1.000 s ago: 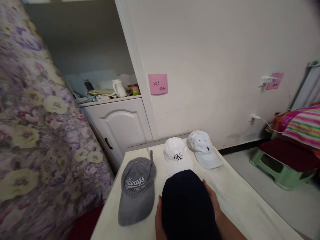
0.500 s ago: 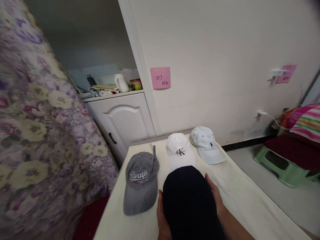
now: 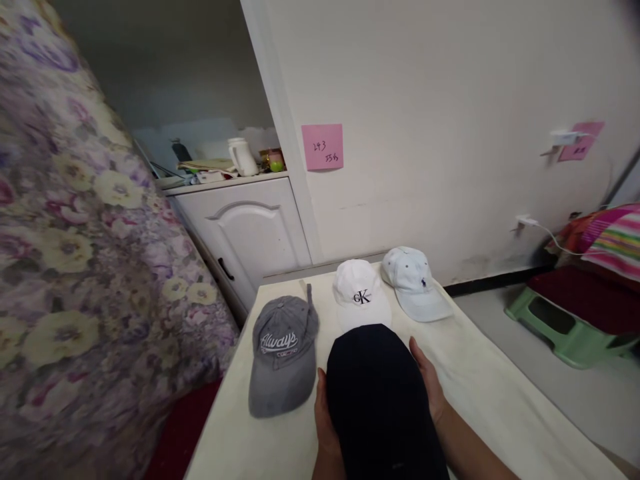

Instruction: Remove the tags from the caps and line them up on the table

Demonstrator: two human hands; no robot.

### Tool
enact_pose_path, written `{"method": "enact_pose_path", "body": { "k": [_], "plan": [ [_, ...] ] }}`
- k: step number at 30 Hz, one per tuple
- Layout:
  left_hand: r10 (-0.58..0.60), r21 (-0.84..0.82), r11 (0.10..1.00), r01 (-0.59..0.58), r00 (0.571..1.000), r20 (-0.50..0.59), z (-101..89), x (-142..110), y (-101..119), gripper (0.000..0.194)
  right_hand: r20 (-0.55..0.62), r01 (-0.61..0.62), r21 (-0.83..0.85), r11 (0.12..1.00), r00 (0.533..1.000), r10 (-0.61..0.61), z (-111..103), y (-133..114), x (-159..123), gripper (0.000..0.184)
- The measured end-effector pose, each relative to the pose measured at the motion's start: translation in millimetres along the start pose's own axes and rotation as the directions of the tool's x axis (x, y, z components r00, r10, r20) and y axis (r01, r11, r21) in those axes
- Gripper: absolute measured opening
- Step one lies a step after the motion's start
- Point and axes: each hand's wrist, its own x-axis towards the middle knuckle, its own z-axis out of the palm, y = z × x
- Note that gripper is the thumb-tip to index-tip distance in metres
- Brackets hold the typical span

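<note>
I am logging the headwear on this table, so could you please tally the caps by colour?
Dark navy or black: 1, the dark cap held between the left hand and the right hand
Grey: 1, the grey cap
White: 1, the white cap
Pale blue-white: 1, the pale cap
Total: 4 caps

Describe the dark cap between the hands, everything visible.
The dark cap is navy or black, of plain matte cloth with no logo in view. It lies nearest the camera on the cream table, and its far edge overlaps the brim of the white cap. The left hand and right hand press against its two sides. Its near end runs out of frame.
</note>
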Motion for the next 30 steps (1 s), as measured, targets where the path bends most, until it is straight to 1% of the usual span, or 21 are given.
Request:
{"method": "enact_pose_path", "body": {
  "k": [4, 9, 11, 14, 19, 24, 27, 30],
  "plan": [
    [0.028, -0.013, 1.0, -0.028, 1.0, 0.0, -6.1, 0.5, -2.0, 0.08, 0.001, -0.018, 0.028, 0.999, 1.0, 0.018, 2.3, -2.6, -0.3, 0.052],
    [0.033, -0.021, 0.999, -0.034, 0.999, -0.037, 2.4, 3.4, -4.9, 0.084, -0.009, -0.034, 0.054, 0.998, 0.999, 0.035, 4.6, -3.6, -0.7, 0.052],
    [0.024, -0.02, 0.999, -0.025, 0.998, -0.051, 4.0, 4.3, -5.6, 0.082, -0.013, -0.05, 0.061, 0.997, 0.999, 0.051, 1.0, -3.0, 0.6, 0.055],
    [0.0, -0.02, 1.0, -0.001, 0.997, -0.077, 1.0, 4.3, -6.7, 0.076, -0.018, -0.077, 0.07, 0.995, 0.997, 0.079, -8.8, -1.8, 3.1, 0.057],
    [-0.026, -0.011, 1.0, 0.025, 0.992, -0.122, -5.7, 1.3, -10.3, 0.074, -0.034, -0.079, 0.076, 0.994, 0.996, 0.082, -24.7, -2.4, 2.2, 0.044],
    [-0.001, 0.012, 1.0, 0.003, 0.988, -0.157, -4.2, -11.1, -11.3, 0.068, -0.035, -0.076, 0.028, 0.997, 0.996, 0.077, -26.7, -6.2, -8.1, 0.036],
    [0.047, 0.024, 0.999, -0.043, 0.984, -0.173, -1.3, -24.9, -10.5, 0.058, -0.031, -0.036, -0.006, 0.999, 0.999, 0.036, -23.5, -6.5, -18.6, 0.036],
    [0.076, 0.035, 0.997, -0.071, 0.98, -0.181, 1.9, -39.8, -11.5, 0.055, -0.031, 0.019, -0.034, 0.999, 0.999, -0.02, -21.7, -3.7, -32.1, 0.035]
  ]
}}
